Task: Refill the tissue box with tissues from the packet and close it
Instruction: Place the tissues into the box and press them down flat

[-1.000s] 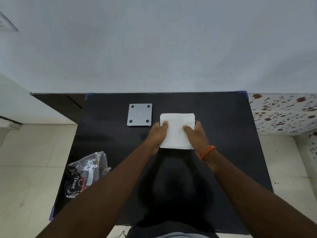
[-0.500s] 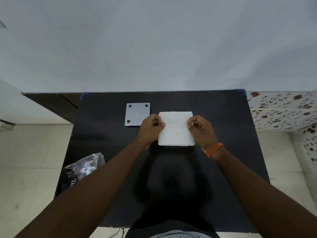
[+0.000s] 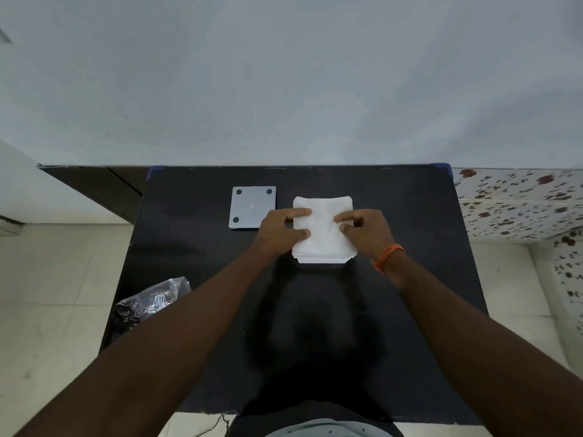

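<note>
A white stack of tissues (image 3: 322, 234) sits on the white tissue box, whose edge (image 3: 321, 261) shows just below the stack, on the black table (image 3: 195, 247). My left hand (image 3: 280, 230) pinches the stack's left side with thumb and forefinger. My right hand (image 3: 366, 231), with an orange band at the wrist, pinches the top tissue near its right side. The grey square lid (image 3: 250, 208) with dark round feet lies flat to the left of the stack. The crumpled tissue packet (image 3: 151, 302) lies at the table's left edge, partly hidden by my left forearm.
A pale wall runs along the far edge of the table. A flowered surface (image 3: 517, 203) adjoins the table on the right. Light floor tiles (image 3: 53, 294) lie to the left.
My fingers have moved from the stack's edges onto its top, and the top tissue now wrinkles between them. The stack stays where it was.
</note>
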